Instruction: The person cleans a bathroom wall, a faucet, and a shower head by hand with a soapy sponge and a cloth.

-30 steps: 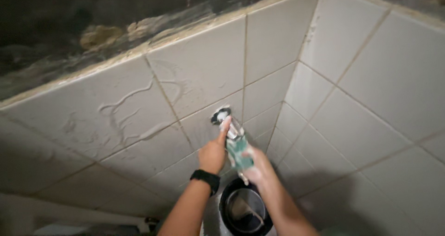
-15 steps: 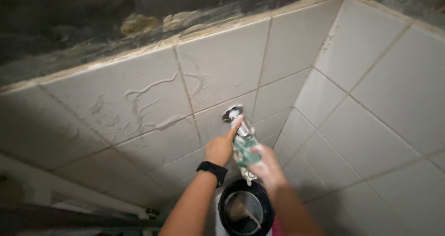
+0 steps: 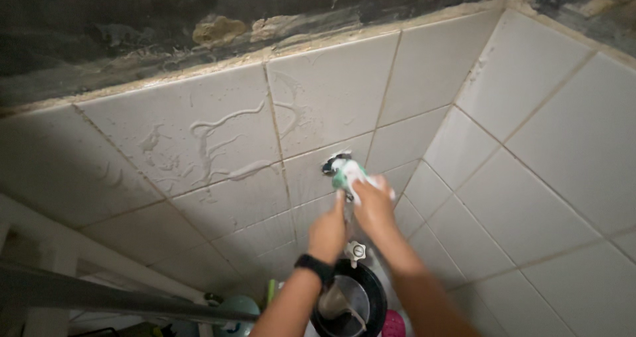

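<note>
A metal tap (image 3: 353, 246) sticks out of a hole in the white tiled wall (image 3: 225, 145). My right hand (image 3: 374, 203) presses a green and white cloth (image 3: 346, 173) against the tap's base at the wall. My left hand (image 3: 329, 228), with a black watch on the wrist, grips the tap's pipe just below the cloth. The tap's white handle shows under my hands, above a black bucket (image 3: 351, 300).
The tiles meet in a corner on the right. Rough dark bare wall (image 3: 132, 26) runs above the tiles. A grey bar (image 3: 99, 297) crosses the lower left. A teal container (image 3: 238, 308) and a pink item (image 3: 392, 324) sit beside the bucket.
My right hand slid the cloth up the tap to the wall end. My left hand dropped from the wall fitting to lower on the pipe. The view shifted right.
</note>
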